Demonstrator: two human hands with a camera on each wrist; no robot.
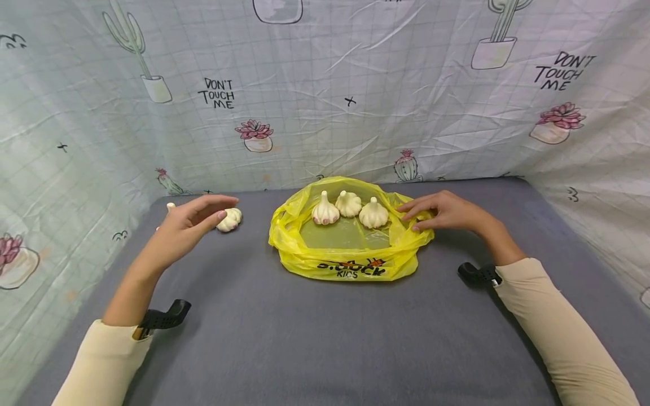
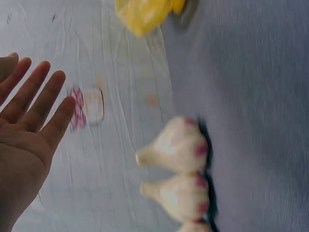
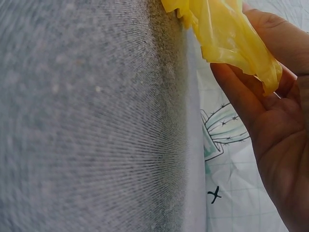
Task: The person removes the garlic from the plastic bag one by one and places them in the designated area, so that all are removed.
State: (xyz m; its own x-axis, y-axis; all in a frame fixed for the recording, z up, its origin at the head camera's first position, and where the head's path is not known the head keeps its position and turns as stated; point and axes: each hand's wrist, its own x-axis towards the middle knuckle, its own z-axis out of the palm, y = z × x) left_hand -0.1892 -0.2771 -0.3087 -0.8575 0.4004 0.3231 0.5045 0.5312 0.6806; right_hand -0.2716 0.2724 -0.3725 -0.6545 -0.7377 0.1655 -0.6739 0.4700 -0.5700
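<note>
A yellow plastic bag (image 1: 350, 265) with printed lettering lies wide-mouthed on the grey table. Inside, toward its back, sit three garlic bulbs (image 1: 373, 214), stems up. My right hand (image 1: 452, 211) grips the bag's right rim; the right wrist view shows yellow plastic (image 3: 231, 38) between thumb and fingers. Off to the left, my left hand (image 1: 185, 228) hovers with fingers extended and holds nothing. Near it a garlic bulb (image 1: 231, 220) rests on the table, and others are partly hidden behind the hand. The left wrist view shows garlic bulbs (image 2: 178, 145) in a row, apart from the palm.
A patterned cloth (image 1: 315, 113) with cactus drawings hangs behind the table and along both sides. Grey tabletop (image 1: 315, 338) extends in front of the bag. Black wrist mounts (image 1: 165, 318) are worn on both forearms.
</note>
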